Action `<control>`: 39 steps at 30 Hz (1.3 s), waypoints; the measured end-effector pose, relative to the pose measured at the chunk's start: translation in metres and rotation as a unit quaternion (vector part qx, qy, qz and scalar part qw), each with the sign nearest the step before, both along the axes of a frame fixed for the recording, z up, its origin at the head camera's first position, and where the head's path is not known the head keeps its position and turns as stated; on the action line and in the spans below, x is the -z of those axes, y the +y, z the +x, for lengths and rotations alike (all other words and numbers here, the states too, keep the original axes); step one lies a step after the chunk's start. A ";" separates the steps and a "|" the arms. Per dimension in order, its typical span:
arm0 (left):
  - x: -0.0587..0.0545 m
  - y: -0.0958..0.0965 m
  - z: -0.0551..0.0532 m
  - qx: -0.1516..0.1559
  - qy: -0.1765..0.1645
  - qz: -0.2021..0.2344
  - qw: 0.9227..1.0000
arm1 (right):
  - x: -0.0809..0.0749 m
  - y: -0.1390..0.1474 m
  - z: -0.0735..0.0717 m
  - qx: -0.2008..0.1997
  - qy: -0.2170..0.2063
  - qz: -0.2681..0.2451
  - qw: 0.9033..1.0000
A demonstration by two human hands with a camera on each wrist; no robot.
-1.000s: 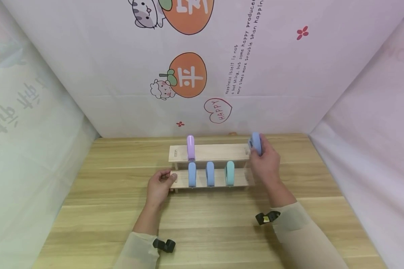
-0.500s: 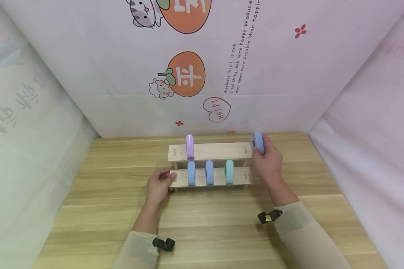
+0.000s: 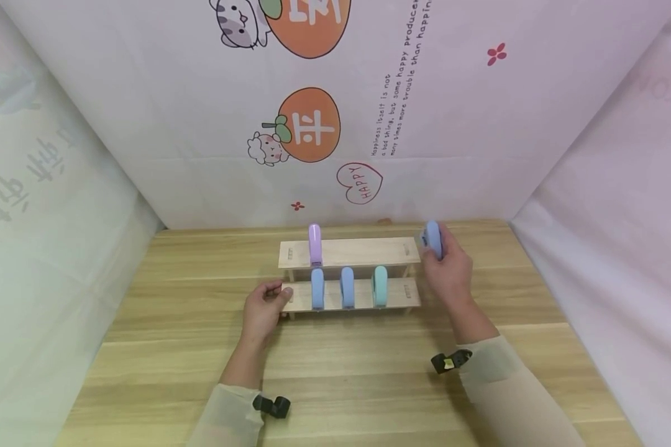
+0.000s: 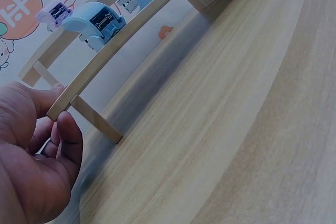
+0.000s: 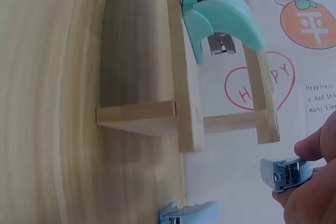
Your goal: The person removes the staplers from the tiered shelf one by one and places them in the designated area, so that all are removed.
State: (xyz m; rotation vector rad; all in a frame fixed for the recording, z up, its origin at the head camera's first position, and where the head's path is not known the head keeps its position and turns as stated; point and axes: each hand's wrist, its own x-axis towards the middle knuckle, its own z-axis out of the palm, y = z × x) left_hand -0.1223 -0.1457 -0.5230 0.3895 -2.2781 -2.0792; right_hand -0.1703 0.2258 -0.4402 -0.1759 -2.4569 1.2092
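My left hand [image 3: 264,313] pinches the left end of the front wooden shelf [image 3: 303,299], thumb on top and fingers beneath. In my right hand [image 3: 450,270] is a blue stapler [image 3: 433,239], held just past the right end of the rear wooden shelf [image 3: 369,250]. Two blue staplers [image 3: 317,289] and a mint-green stapler [image 3: 380,287] stand in a row on the front shelf. Toward the left of the rear shelf stands a purple stapler [image 3: 315,245]. Another blue stapler [image 5: 191,213] shows low in the right wrist view, near the shelf's end; the head view does not show it clearly.
Both shelves stand on short legs [image 4: 97,120] on a wood-grain table [image 3: 335,379]. Behind them rises a white printed cloth [image 3: 436,186], with more white cloth along both sides.
My right hand has shifted slightly right with the blue stapler, from over the rear shelf's right end to just beyond it. The left hand keeps its place on the front shelf.
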 end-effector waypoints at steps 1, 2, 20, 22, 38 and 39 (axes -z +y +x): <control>0.000 0.000 0.000 0.000 0.000 0.002 1.000 | 0.001 0.001 0.000 0.001 -0.003 0.000 1.000; 0.001 0.000 0.000 0.000 0.001 0.003 1.000 | 0.002 0.002 -0.001 0.004 -0.007 0.001 1.000; 0.004 0.000 -0.001 -0.003 0.004 -0.002 1.000 | 0.017 0.027 0.001 0.015 -0.041 -0.023 0.999; 0.004 0.000 -0.001 -0.004 0.004 -0.002 1.000 | 0.019 0.030 0.000 0.019 -0.043 -0.023 0.999; 0.002 0.000 0.000 -0.003 -0.002 0.003 1.000 | 0.022 0.044 0.002 0.026 -0.034 -0.010 0.999; 0.002 0.000 0.000 -0.003 -0.003 0.004 1.000 | 0.022 0.045 0.002 0.026 -0.033 -0.011 0.999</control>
